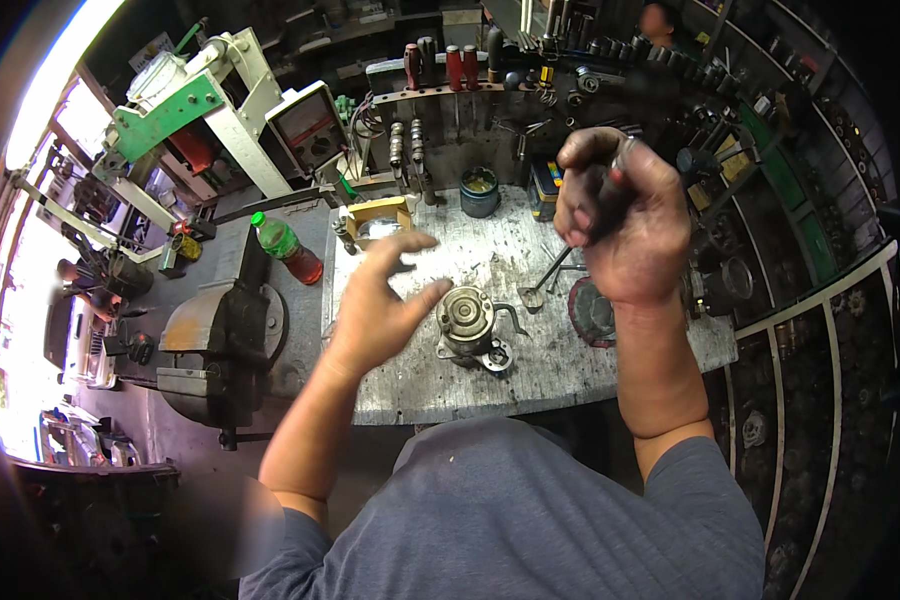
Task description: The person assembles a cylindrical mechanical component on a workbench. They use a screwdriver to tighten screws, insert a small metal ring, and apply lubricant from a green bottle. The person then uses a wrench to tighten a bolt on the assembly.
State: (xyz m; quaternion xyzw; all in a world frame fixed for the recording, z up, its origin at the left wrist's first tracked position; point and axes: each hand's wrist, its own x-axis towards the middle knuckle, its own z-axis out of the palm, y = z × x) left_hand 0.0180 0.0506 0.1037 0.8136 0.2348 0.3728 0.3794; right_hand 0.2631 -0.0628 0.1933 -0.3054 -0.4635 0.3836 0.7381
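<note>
A greasy starter motor (467,318) stands on end on the worn metal-topped bench (400,390), its round end facing up. Just left of it, my left hand (375,315) hovers with thumb and fingers apart, holding nothing. My right hand (630,225) is raised over the bench's right side, blackened fingers curled around a dark tool, apparently a screwdriver (562,262). Its thin shaft slants down and left, while the fingers hide most of the handle. Under the shaft's lower end lies a small flat metal piece (532,298). A round, red-edged dish (592,312) sits beneath my right wrist.
A bench vise (215,335) and a green-capped bottle of red liquid (288,248) stand left. Toward the back are an open yellow box (378,218), a dark tin (479,192) and a tool rack (440,92). Another person (658,22) is partly visible at back right.
</note>
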